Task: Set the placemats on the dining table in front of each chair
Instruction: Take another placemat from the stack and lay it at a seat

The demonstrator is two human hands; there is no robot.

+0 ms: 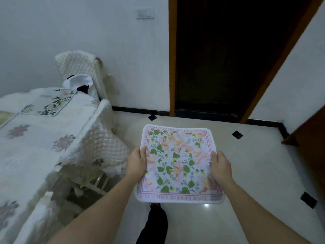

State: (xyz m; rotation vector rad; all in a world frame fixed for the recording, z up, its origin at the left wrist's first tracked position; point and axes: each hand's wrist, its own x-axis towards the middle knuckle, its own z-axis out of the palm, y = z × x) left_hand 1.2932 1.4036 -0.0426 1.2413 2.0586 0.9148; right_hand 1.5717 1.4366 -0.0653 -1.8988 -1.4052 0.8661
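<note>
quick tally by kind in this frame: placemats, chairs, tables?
Placemats: 3 (one held by left hand and right hand, one on the table, one cut off at the left edge)
Chairs: 2 (far, near)
Tables: 1
Total: 6

The room is showing dim and cool, with a bluish cast lying over the walls. A small bright glare spot is shining on the glossy floor [206, 205]. The open doorway [228, 55] is sitting almost black. Wide-angle distortion is bending straight lines near the edges, and the worktop [26, 155] at left is looking soft and smeared.
</note>
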